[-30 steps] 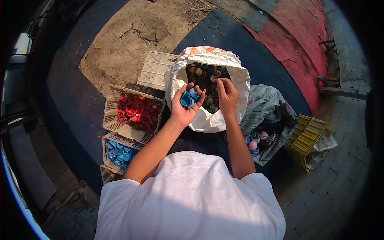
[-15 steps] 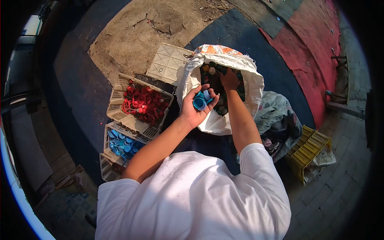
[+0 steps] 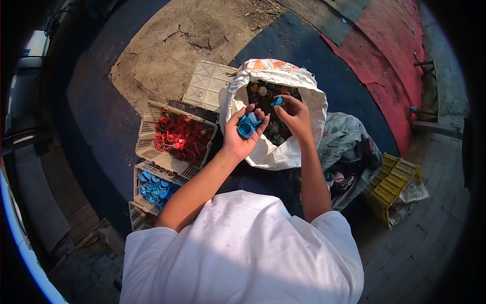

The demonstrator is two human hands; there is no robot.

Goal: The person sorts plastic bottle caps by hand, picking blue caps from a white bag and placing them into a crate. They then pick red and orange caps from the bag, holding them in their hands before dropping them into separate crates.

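Several blue bottle caps [image 3: 246,127] rest in the cupped palm of my left hand [image 3: 240,138], which is over the near left rim of a white sack [image 3: 316,109]. My right hand [image 3: 295,117] pinches a blue cap [image 3: 277,101] between thumb and fingers above the sack's mouth. Mixed-colour caps [image 3: 262,91] lie deep inside the sack. To the left, a cream crate holds red caps [image 3: 183,134], and a nearer crate holds blue caps [image 3: 156,188].
A pale upturned crate [image 3: 207,86] lies behind the red caps. Right of the sack is a grey-green bag [image 3: 349,137] with caps inside, then a yellow crate [image 3: 392,182]. A metal-legged bench [image 3: 438,129] stands at the far right.
My right hand has come up out of the sack's depths and now holds a blue cap. My left hand still holds its caps, in nearly the same place.
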